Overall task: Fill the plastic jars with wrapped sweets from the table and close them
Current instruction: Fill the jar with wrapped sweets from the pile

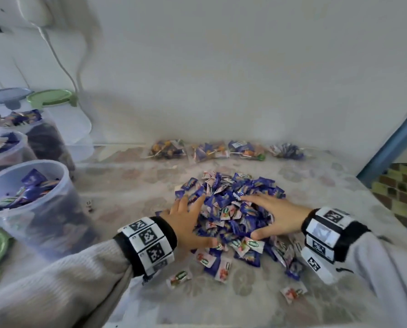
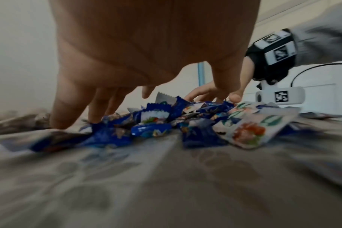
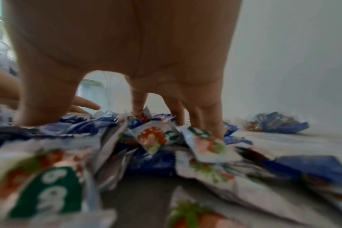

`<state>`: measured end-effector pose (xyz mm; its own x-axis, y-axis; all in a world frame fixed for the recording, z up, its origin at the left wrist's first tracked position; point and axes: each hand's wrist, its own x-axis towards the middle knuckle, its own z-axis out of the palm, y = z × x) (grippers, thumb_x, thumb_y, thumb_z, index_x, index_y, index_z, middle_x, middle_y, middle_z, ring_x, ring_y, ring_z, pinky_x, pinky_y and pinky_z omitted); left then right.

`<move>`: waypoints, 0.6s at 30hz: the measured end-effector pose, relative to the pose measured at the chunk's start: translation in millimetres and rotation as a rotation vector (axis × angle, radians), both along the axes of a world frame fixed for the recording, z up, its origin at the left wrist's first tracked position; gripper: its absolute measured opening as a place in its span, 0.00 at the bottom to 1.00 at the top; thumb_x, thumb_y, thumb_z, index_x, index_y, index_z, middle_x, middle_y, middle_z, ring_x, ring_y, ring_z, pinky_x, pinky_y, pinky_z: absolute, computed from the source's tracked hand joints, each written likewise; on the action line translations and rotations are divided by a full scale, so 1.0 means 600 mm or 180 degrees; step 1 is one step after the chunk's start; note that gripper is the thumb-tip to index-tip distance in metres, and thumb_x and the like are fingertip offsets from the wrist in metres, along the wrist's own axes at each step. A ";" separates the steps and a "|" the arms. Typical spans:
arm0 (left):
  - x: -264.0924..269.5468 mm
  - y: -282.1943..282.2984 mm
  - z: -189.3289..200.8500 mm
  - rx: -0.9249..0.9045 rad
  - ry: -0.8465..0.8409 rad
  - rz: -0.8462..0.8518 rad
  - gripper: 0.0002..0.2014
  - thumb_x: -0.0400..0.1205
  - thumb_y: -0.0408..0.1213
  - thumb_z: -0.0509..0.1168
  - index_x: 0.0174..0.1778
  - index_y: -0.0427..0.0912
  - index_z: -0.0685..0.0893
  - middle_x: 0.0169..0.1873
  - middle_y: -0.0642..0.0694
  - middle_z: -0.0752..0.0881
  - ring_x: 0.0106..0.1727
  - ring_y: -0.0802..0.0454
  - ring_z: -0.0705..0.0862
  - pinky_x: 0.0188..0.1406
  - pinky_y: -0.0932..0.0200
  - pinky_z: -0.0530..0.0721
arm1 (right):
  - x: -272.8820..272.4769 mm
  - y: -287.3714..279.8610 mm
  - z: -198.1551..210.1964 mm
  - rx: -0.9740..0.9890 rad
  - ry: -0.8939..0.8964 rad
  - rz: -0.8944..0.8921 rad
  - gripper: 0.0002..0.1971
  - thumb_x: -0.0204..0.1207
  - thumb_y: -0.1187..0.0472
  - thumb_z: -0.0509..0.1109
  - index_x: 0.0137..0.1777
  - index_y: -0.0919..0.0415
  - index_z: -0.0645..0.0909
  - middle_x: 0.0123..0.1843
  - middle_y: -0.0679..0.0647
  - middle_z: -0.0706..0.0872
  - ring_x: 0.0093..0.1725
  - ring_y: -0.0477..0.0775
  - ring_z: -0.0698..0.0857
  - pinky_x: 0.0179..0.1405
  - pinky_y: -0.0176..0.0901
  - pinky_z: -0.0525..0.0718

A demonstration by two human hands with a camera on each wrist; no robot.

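At 9 o'clock an open jar (image 1: 29,204) holds sweets. The left hand (image 1: 188,221), fingers spread wide, presses the sweets pile (image 1: 233,209) at centre; the right hand (image 1: 275,214), equally spread, presses its 3 o'clock side.

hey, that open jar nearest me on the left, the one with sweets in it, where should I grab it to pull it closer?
Probably wrap the left hand around the nearest jar's clear side wall below the rim, coming from the right, the pile's side. It stands upright with no lid on, sweets up near the rim, so a grip across the mouth has nothing to close on. The round wall suits curled fingers.
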<state>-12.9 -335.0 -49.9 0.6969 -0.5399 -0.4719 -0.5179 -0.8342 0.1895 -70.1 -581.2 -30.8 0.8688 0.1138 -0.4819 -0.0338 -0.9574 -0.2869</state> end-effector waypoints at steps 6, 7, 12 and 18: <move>0.002 -0.065 -0.024 0.0004 -0.0435 0.0165 0.44 0.76 0.62 0.62 0.81 0.53 0.44 0.78 0.38 0.53 0.79 0.37 0.55 0.72 0.42 0.67 | 0.018 -0.010 -0.020 0.0087 -0.0379 0.0058 0.35 0.70 0.37 0.72 0.76 0.35 0.61 0.70 0.54 0.66 0.69 0.58 0.72 0.66 0.48 0.73; -0.001 -0.071 -0.028 -0.0004 -0.0616 0.0188 0.40 0.79 0.59 0.61 0.80 0.51 0.48 0.76 0.39 0.57 0.77 0.39 0.58 0.70 0.43 0.69 | 0.021 -0.012 -0.020 0.0118 -0.0418 0.0066 0.32 0.72 0.38 0.71 0.74 0.38 0.63 0.66 0.54 0.67 0.65 0.57 0.74 0.65 0.48 0.74; 0.004 -0.081 -0.028 -0.0103 -0.0502 0.0344 0.25 0.83 0.47 0.60 0.71 0.41 0.59 0.68 0.36 0.64 0.70 0.36 0.67 0.65 0.44 0.72 | 0.036 -0.018 -0.015 0.0454 -0.0722 0.0053 0.17 0.81 0.50 0.65 0.67 0.51 0.72 0.53 0.47 0.71 0.59 0.53 0.75 0.57 0.44 0.73; 0.024 -0.074 -0.022 -0.0989 -0.0040 0.0672 0.06 0.87 0.36 0.52 0.52 0.41 0.59 0.50 0.35 0.75 0.44 0.44 0.77 0.41 0.54 0.72 | 0.056 -0.022 -0.018 0.0774 -0.0981 -0.0117 0.12 0.81 0.56 0.66 0.63 0.56 0.78 0.67 0.50 0.80 0.68 0.51 0.76 0.60 0.38 0.70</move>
<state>1.7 -379.4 -63.2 0.8129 -0.4999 -0.2990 -0.3446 -0.8265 0.4451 -36.6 -594.1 -41.5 0.9742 0.1585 -0.1606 0.0563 -0.8600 -0.5073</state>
